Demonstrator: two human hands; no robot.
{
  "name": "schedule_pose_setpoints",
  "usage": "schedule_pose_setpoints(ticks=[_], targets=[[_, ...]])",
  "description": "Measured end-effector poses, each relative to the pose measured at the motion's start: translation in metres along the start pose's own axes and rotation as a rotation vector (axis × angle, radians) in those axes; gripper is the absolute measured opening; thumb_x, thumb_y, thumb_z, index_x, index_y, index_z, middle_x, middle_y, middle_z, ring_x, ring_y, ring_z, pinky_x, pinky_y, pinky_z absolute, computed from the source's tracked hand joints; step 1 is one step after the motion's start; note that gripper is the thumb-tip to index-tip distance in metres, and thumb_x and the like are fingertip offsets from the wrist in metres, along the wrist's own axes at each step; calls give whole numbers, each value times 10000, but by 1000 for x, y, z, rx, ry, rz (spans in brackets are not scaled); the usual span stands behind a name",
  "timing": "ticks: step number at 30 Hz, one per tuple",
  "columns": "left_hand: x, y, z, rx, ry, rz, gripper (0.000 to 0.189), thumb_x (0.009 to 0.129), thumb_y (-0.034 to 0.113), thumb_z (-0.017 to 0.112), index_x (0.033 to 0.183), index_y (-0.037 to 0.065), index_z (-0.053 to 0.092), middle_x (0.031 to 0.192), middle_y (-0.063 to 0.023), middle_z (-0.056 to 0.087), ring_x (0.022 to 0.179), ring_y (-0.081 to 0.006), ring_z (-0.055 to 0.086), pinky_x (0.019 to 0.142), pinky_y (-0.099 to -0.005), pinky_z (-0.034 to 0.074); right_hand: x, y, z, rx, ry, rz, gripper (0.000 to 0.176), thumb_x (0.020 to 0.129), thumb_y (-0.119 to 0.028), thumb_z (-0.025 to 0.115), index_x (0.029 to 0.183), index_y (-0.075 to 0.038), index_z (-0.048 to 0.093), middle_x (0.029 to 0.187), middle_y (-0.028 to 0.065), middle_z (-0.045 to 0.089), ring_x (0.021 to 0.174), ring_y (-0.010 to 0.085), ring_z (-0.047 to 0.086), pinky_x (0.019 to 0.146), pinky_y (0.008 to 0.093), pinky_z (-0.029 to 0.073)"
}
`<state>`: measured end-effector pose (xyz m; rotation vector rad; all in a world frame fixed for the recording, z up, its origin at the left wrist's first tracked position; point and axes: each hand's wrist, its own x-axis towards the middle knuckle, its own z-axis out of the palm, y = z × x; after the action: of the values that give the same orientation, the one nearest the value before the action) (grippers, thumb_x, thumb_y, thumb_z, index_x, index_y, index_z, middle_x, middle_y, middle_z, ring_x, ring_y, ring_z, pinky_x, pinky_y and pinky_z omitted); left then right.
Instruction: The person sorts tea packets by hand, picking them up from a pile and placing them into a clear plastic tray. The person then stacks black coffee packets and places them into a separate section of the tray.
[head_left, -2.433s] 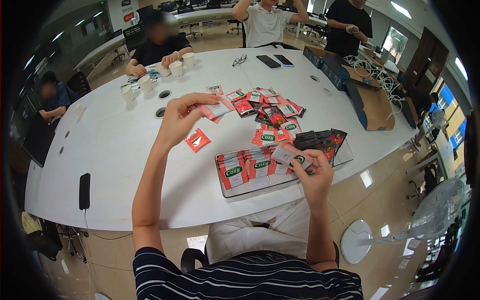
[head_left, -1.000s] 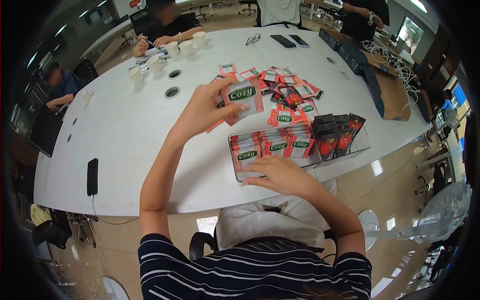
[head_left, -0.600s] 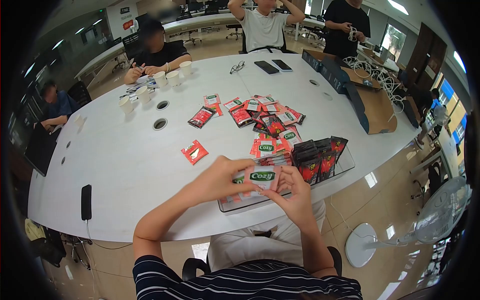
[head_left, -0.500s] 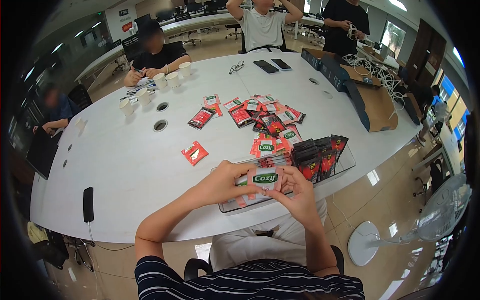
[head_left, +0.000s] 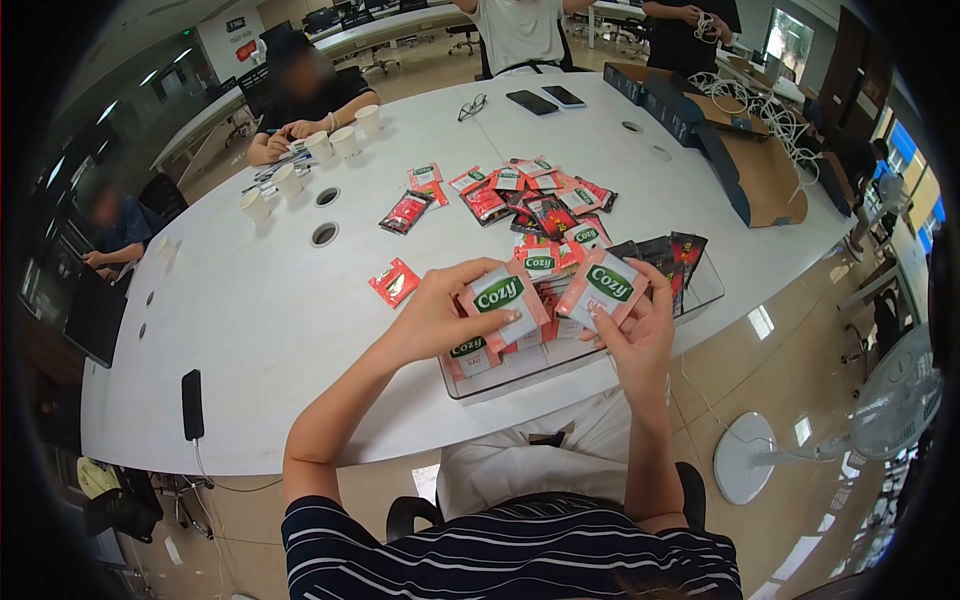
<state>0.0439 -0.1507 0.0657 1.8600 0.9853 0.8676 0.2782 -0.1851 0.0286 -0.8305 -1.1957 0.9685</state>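
My left hand [head_left: 440,318] pinches a pink-and-white Cozy sachet [head_left: 502,296] between thumb and fingers. In my right hand [head_left: 645,335] is a second Cozy sachet [head_left: 606,286], tilted, its label facing up. Both are held above a clear plastic tray [head_left: 540,383] at the table's near edge. More Cozy sachets [head_left: 470,362] lie in the tray's left part, partly covered by my hands. Black-and-red sachets [head_left: 687,255] stand at its right end. Just beyond the tray is a loose heap of mixed red, pink and black sachets [head_left: 548,215].
A lone red sachet [head_left: 395,283] lies left of the heap. Paper cups [head_left: 287,181], glasses [head_left: 472,107] and phones [head_left: 531,102] are farther back on the white table [head_left: 270,330]. An open cardboard box [head_left: 755,175] is at right. Several people are around the table.
My hands have moved apart and slightly up. The Cozy sachets held close together before are now separate, one in each hand. The view has shifted a little.
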Motion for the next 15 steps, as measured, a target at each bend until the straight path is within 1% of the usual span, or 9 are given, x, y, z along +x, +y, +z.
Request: schedule_pose_setpoints(ticks=[3, 4, 7, 8, 11, 12, 13, 14, 15], targets=[[1, -3, -3, -51, -8, -26, 274, 819, 99, 692, 1067, 24, 606, 862, -8, 649, 792, -53, 605, 665, -199, 476, -2, 11, -5, -4, 81, -9, 496, 838, 125, 543, 1266, 5, 325, 1093, 167, 599, 923, 180, 653, 674, 260, 587], [1, 2, -5, -23, -10, -86, 217, 843, 97, 667, 1035, 22, 598, 851, -6, 638, 798, -70, 624, 629, -205, 478, -3, 13, -4, 17, 131, -76, 428, 841, 101, 557, 1223, 12, 387, 1023, 134, 629, 894, 143, 649, 648, 236, 549], [-2, 11, 1, -29, 17, -135, 172, 865, 89, 636, 1029, 43, 618, 848, -11, 650, 816, -97, 650, 576, -209, 474, -1, 17, -22, -381, 70, -214, 360, 816, 77, 601, 1145, -2, 476, 905, 71, 655, 844, 92, 635, 622, 216, 487], [-1, 9, 4, 36, 5, -48, 168, 859, 95, 640, 1021, 53, 626, 850, -20, 655, 799, -114, 655, 584, -229, 478, 0, 17, -23, -482, 93, -203, 309, 792, 49, 636, 1074, -24, 533, 815, 29, 655, 802, 65, 622, 621, 208, 445], [0, -8, 18, 299, -27, 213, 165, 833, 120, 657, 993, 82, 648, 855, -42, 665, 755, -169, 659, 621, -291, 485, 4, -3, -18, -469, -83, -71, 329, 781, 38, 648, 1080, -36, 533, 822, 43, 661, 810, 67, 622, 649, 219, 456], [-1, -15, 24, 432, -37, 293, 169, 819, 134, 667, 982, 91, 653, 857, -47, 665, 745, -188, 653, 641, -312, 484, 6, -2, -21, -557, -145, -125, 356, 766, 43, 644, 1091, -50, 530, 840, 73, 666, 807, 110, 641, 658, 228, 460], [-1, -22, 30, 565, -46, 375, 173, 805, 147, 677, 971, 100, 659, 859, -52, 665, 736, -208, 646, 661, -333, 482, 8, 0, -21, -570, -187, -110, 362, 760, 32, 644, 1093, -54, 532, 862, 68, 665, 787, 101, 622, 651, 222, 442], [1, -29, 36, 640, -45, 413, 195, 770, 168, 698, 953, 112, 655, 832, -40, 655, 734, -238, 610, 736, -371, 461, 11, 0, -21, -583, -228, -96, 367, 754, 21, 645, 1095, -58, 533, 884, 63, 664, 767, 92, 603, 644, 216, 425], [1, -31, 41, 670, -34, 421, 196, 764, 172, 704, 944, 115, 652, 811, -32, 647, 742, -227, 607, 732, -363, 453, 13, 0, -22, -597, -268, -81, 373, 748, 11, 645, 1097, -62, 534, 906, 59, 664, 747, 83, 584, 636, 211, 408]])
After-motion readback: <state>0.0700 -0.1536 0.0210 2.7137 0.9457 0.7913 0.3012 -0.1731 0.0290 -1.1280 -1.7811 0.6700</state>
